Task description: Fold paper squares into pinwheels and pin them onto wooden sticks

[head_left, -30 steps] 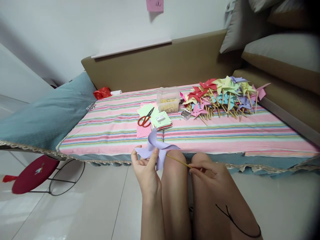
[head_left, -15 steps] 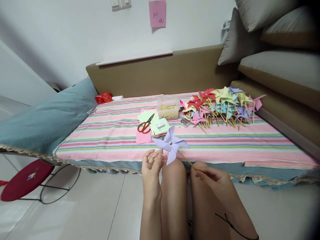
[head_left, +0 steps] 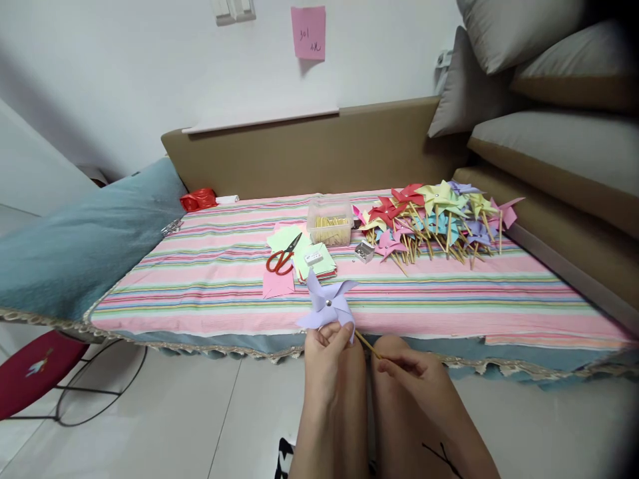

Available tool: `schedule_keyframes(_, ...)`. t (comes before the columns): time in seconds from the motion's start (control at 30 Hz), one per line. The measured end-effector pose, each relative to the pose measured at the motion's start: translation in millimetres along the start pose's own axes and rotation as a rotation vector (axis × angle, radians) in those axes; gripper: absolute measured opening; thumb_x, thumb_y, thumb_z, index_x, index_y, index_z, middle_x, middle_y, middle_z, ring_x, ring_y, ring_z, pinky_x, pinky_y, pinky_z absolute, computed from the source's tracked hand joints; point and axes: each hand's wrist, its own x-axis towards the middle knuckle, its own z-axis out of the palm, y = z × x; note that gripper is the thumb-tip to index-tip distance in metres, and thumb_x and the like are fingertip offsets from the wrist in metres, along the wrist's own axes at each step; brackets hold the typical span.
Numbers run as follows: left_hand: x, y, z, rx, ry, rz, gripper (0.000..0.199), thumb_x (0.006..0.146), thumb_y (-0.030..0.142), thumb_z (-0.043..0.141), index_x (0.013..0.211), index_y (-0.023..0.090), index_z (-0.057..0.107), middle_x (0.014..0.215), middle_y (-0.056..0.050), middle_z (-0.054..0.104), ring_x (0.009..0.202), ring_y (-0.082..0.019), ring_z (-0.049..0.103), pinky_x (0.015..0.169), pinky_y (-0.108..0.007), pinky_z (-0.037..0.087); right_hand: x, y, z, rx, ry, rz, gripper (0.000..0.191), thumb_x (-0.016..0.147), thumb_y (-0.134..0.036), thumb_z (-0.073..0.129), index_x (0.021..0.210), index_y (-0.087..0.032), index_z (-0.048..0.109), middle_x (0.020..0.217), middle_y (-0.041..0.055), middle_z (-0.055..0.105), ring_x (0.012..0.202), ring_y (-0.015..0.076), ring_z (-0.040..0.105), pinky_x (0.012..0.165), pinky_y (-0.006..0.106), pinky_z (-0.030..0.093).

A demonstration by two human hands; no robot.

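A lilac paper pinwheel [head_left: 330, 303] with a silver pin at its centre is held in front of my knees, its blades turned up toward me. My right hand [head_left: 412, 372] pinches the lower end of its wooden stick [head_left: 367, 343]. At the lower blade, my left hand [head_left: 329, 342] has its fingers curled against the paper, the fingertips partly hidden. Beyond it lie red-handled scissors [head_left: 282, 258], a stack of coloured paper squares [head_left: 322, 265] with a small white box [head_left: 313, 257] on top, and a pink square [head_left: 277, 283].
Many finished pinwheels [head_left: 434, 219] are heaped at the right on the striped cloth [head_left: 210, 266]. A clear tub of sticks [head_left: 330, 223] and a small box of pins [head_left: 364, 251] stand mid-cloth. At left are a red bag [head_left: 198, 199] and a red stool [head_left: 40, 372].
My left hand has moved right and in against the pinwheel, its fingers now at the lower blade. The pinwheel's blades have turned. The whole view has shifted slightly.
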Motion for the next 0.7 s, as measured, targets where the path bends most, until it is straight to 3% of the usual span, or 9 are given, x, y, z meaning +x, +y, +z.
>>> schedule_keyframes(0.2, 24.4, -12.7, 14.4, 0.052, 0.041, 0.026, 0.042, 0.057, 0.04, 0.086, 0.05, 0.015, 0.053, 0.047, 0.004, 0.048, 0.048, -0.007, 0.042, 0.053, -0.022, 0.035, 7.4, 6.3, 3.7, 0.014, -0.031, -0.009, 0.021, 0.07, -0.04, 0.073, 0.079, -0.022, 0.081, 0.082, 0.008, 0.08, 0.081, 0.0284, 0.074, 0.075, 0.037, 0.058)
schedule_keyframes(0.3, 34.6, -21.8, 27.2, 0.013, 0.1, 0.07, 0.042, 0.055, 0.038, 0.087, 0.054, 0.016, 0.051, 0.051, 0.006, 0.046, 0.05, -0.007, 0.041, 0.053, -0.022, 0.034, 12.1, 9.7, 4.5, 0.041, -0.054, 0.013, 0.021, 0.072, -0.04, 0.072, 0.08, -0.022, 0.081, 0.084, 0.008, 0.08, 0.082, 0.0278, 0.073, 0.076, 0.036, 0.058)
schedule_keyframes(0.4, 41.0, -32.1, 34.1, -0.003, 0.162, 0.041, 0.04, 0.059, 0.044, 0.084, 0.065, 0.016, 0.056, 0.056, 0.005, 0.049, 0.053, -0.009, 0.047, 0.055, -0.023, 0.04, 18.0, 16.4, 2.0, 0.075, 0.028, 0.033, 0.022, 0.073, -0.04, 0.071, 0.081, -0.022, 0.08, 0.085, 0.0075, 0.079, 0.084, 0.027, 0.073, 0.079, 0.036, 0.057)
schedule_keyframes(0.57, 54.5, -46.7, 26.3, -0.047, 0.326, 0.03, 0.04, 0.071, 0.054, 0.071, 0.08, 0.017, 0.059, 0.066, 0.002, 0.056, 0.059, -0.012, 0.054, 0.057, -0.024, 0.045, 28.0, 32.8, -10.3, 0.101, 0.161, 0.104, 0.025, 0.07, -0.041, 0.073, 0.085, -0.022, 0.08, 0.092, 0.0084, 0.079, 0.086, 0.028, 0.073, 0.08, 0.038, 0.057)
schedule_keyframes(0.7, 66.5, -58.2, 23.5, -0.015, 0.26, 0.036, 0.032, 0.069, 0.044, 0.075, 0.07, 0.017, 0.057, 0.06, 0.004, 0.052, 0.057, -0.009, 0.048, 0.054, -0.02, 0.04, 34.1, 43.1, -18.3, 0.085, 0.15, 0.127, 0.026, 0.071, -0.042, 0.072, 0.085, -0.022, 0.08, 0.094, 0.0087, 0.079, 0.089, 0.0284, 0.072, 0.081, 0.038, 0.056)
